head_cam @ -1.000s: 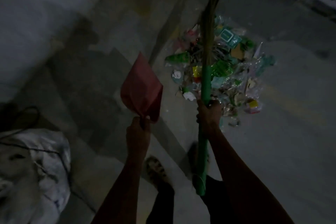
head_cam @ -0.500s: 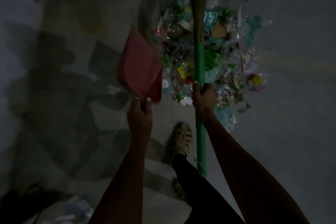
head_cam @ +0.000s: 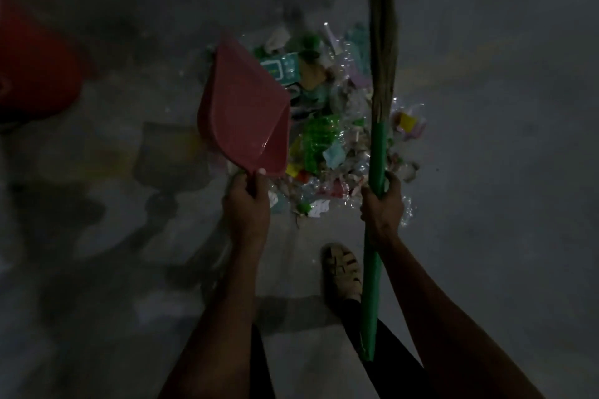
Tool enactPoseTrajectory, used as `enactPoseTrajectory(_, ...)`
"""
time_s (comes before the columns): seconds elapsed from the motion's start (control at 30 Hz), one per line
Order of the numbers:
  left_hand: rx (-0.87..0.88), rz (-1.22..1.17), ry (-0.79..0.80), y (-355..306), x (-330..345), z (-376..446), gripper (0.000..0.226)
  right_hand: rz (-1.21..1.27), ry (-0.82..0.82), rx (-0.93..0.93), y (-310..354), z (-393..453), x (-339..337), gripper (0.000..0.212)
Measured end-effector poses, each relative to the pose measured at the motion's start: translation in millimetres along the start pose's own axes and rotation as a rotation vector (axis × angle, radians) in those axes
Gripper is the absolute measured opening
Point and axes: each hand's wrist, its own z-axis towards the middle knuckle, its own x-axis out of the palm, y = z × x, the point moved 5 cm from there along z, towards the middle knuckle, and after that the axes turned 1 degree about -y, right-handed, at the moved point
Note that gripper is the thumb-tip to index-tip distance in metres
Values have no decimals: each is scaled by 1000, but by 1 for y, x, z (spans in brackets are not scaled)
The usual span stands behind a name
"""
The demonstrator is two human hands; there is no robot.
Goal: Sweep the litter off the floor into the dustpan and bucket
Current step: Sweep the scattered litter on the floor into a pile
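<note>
Two hands, dustpan and broom over a litter pile

Both hands are busy. Left hand (head_cam: 248, 207) is curled round the short handle of a red plastic dustpan (head_cam: 244, 113) — pan held up off the floor, mouth pointing away, its open face tilted toward the camera, nothing visible inside. Right hand (head_cam: 382, 204) is wrapped round the green handle of a broom (head_cam: 377, 152); brownish bristles run up past the top edge of the frame, blurred. Litter (head_cam: 327, 126) sits heaped on the grey concrete floor (head_cam: 486, 172) between and beyond the two tools — clear plastic wrap, green and teal wrappers, yellow bits, white paper scraps. Dustpan overlaps the heap's left side, broom crosses its right side. Red bucket (head_cam: 35, 74) at the left frame edge, well apart from the heap. One sandalled foot (head_cam: 343, 270) just below the pile, beside the broom handle. Lighting dim.
</note>
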Motion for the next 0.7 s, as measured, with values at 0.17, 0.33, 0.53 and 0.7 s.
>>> enactPoseTrajectory(0.17, 86, -37, 223, -10, 19, 14, 29, 75, -219, 236, -49, -13, -20, 55)
enactPoseTrajectory(0.33, 51, -37, 535, 5, 6, 24, 38, 167, -363, 554, -110, -62, 0, 31)
enactPoseTrajectory(0.53, -63, 22, 741, 37, -24, 38, 51, 526, -246, 920, -129, -111, 61, 20)
enactPoseTrajectory(0.7, -51, 68, 753, 57, -27, 41, 53, 650, -142, 820, -96, -134, 97, 12)
